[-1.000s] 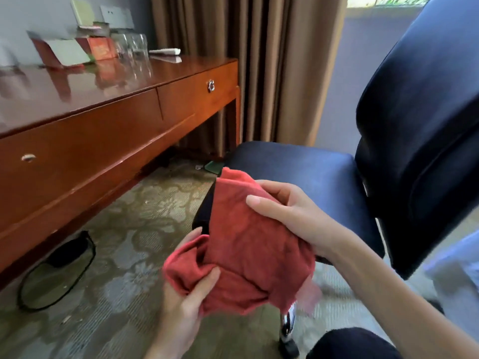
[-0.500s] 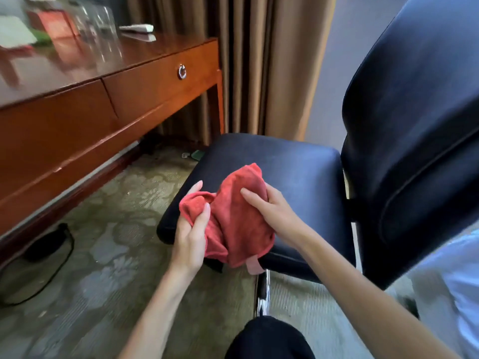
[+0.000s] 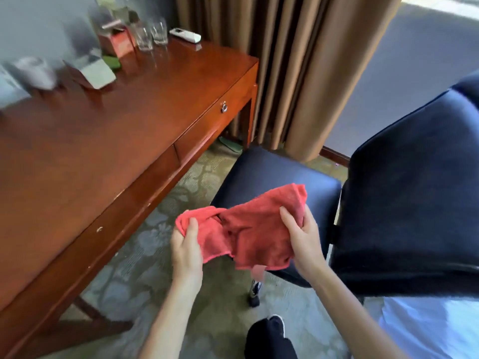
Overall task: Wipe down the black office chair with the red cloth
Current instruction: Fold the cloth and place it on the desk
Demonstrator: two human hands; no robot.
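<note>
Both hands, left hand [image 3: 187, 251] and right hand [image 3: 302, 238], are gripping the red cloth [image 3: 243, 229] above the chair [image 3: 280, 172] seat's front edge, and should be folding it into a flat pad.

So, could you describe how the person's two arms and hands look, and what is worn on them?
Both forearms are bare as far as the picture shows them: no sleeve reaches into view. The left hand and the right hand wear no gloves, and no ring, watch or bracelet shows on either. The fingernails appear short and plain.
</note>
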